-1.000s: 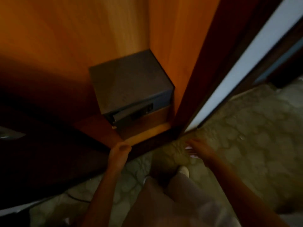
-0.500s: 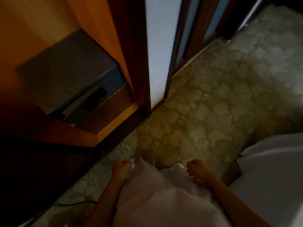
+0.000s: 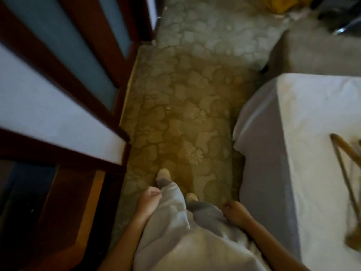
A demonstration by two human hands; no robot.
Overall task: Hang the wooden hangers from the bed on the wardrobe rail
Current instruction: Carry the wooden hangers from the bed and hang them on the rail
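Observation:
Wooden hangers (image 3: 344, 153) lie on the white-sheeted bed (image 3: 312, 106) at the right edge of the view, partly cut off and blurred. My left hand (image 3: 149, 200) hangs beside my left leg with loosely curled fingers and holds nothing. My right hand (image 3: 234, 212) hangs by my right leg near the bed's corner, also loosely curled and empty, well short of the hangers. The wardrobe (image 3: 58, 212) stands on my left, its dark inside showing at the lower left. No rail is in view.
A wardrobe door (image 3: 58, 85) with pale panels and dark red frames runs along the left. A flower-patterned carpet (image 3: 185, 114) lies between wardrobe and bed. A grey block (image 3: 312, 51) stands beyond the bed, with dark and yellow things at the top right.
The view has swung right, away from the wardrobe's inside and its grey safe, towards the carpet and the bed. Both hands have dropped to my sides. The hangers have come into view.

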